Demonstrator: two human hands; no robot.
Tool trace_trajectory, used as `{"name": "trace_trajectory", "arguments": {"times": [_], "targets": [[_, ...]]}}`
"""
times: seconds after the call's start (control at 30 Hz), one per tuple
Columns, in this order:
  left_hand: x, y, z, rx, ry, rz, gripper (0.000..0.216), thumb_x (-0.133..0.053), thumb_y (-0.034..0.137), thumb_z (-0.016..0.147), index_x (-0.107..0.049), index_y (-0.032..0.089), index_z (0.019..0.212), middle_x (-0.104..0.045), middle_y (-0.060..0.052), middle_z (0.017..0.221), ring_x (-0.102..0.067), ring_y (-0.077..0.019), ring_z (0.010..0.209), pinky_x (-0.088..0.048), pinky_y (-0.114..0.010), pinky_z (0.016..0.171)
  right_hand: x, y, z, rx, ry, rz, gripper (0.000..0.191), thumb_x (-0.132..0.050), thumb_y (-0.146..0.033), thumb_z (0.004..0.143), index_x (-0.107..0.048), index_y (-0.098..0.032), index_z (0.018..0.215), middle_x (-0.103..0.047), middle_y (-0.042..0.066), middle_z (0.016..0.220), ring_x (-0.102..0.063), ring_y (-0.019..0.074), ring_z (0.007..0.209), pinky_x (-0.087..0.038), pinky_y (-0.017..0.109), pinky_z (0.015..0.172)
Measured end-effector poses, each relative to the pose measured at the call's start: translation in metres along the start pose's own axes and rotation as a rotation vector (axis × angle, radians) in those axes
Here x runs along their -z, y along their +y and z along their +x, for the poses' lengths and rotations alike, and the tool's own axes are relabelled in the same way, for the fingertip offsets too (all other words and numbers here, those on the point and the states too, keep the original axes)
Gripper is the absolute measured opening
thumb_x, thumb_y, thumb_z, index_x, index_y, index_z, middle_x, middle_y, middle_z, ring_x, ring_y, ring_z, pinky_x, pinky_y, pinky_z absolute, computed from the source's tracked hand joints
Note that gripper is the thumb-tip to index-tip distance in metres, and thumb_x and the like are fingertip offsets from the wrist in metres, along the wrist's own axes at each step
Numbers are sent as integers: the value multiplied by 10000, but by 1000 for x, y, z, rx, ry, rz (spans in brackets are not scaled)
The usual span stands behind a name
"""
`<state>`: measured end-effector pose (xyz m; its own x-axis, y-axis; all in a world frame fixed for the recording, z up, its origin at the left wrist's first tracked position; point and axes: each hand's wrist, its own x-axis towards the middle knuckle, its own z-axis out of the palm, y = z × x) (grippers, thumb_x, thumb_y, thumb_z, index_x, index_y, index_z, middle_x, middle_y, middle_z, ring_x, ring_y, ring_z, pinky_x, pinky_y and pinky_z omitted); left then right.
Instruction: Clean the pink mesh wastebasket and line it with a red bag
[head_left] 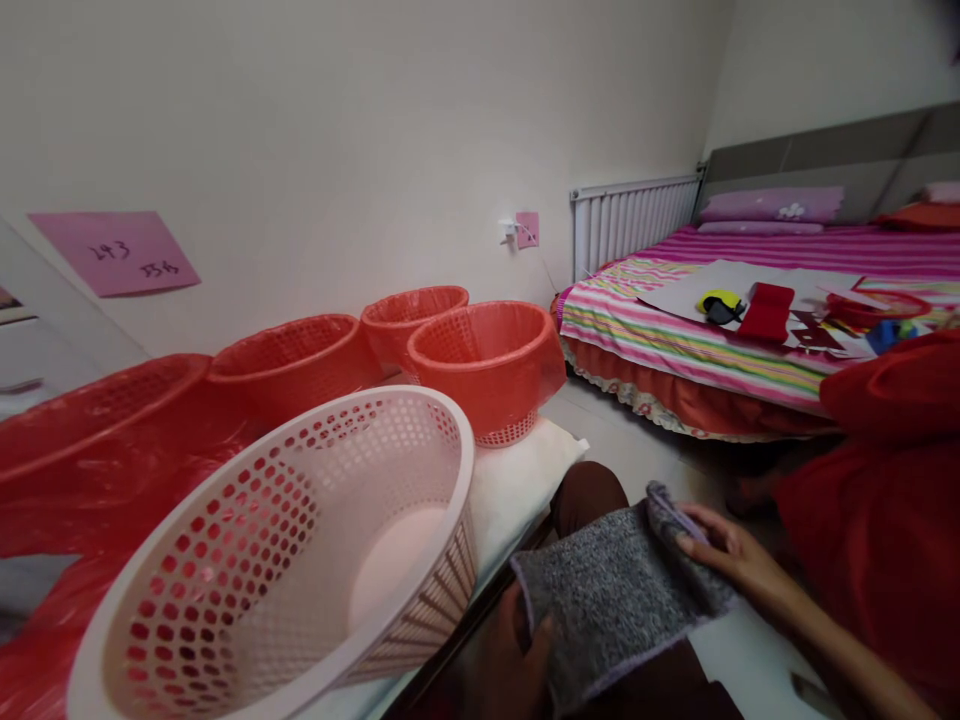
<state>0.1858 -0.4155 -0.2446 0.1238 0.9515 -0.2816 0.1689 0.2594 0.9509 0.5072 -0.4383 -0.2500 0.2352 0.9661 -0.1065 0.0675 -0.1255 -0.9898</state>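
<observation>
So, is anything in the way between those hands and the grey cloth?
Nothing visible is: the left hand holds the grey cloth at its left edge, the right hand at its folded right end. The pale basket stands off to the left.

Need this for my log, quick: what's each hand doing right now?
Left hand: closed, holding the gray cloth by its left edge.
Right hand: closed, holding the cloth's folded right end.
</observation>
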Motion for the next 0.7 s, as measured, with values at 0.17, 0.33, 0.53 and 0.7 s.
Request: {"name": "trace_trajectory", "arguments": {"times": [0.17,0.33,0.53,0.7], "targets": [[-42,14,8,-98,-181,68,606,-617,221,714,-506,161,1306,-721,-68,1023,-662,-237,954,-500,-331,884,-56,12,-7,191,-126,-311,540,-629,-371,782,-567,-175,1282,-626,138,1320,-558,312,1235,-393,471,1088],[-73,6,20,-83,-189,114,667,-617,243,715,-483,194,1366,-700,-67,998,-654,-254,924,-509,-367,883,-73,10,-14,249,-142,-540,570,-541,-241,794,-511,-124,1351,-585,161,1367,-554,271,1250,-409,450,1088],[-84,-5,23,-69,-198,149,749,-575,321,769,-347,157,1464,-630,-140,1145,-658,-244,798,-553,-402,773,-72,13,-17,245,-171,-692,601,-499,-227,802,-468,-66,1380,-541,187,1404,-516,270,1288,-388,450,1109],[-84,-6,19,-117,-268,181,666,-375,382,896,-248,155,1510,-597,-177,1184,-652,-211,660,-569,-384,578,-75,10,-21,238,-195,-634,578,-511,-260,829,-475,-87,1379,-544,185,1396,-511,284,1284,-381,458,1107]]}}
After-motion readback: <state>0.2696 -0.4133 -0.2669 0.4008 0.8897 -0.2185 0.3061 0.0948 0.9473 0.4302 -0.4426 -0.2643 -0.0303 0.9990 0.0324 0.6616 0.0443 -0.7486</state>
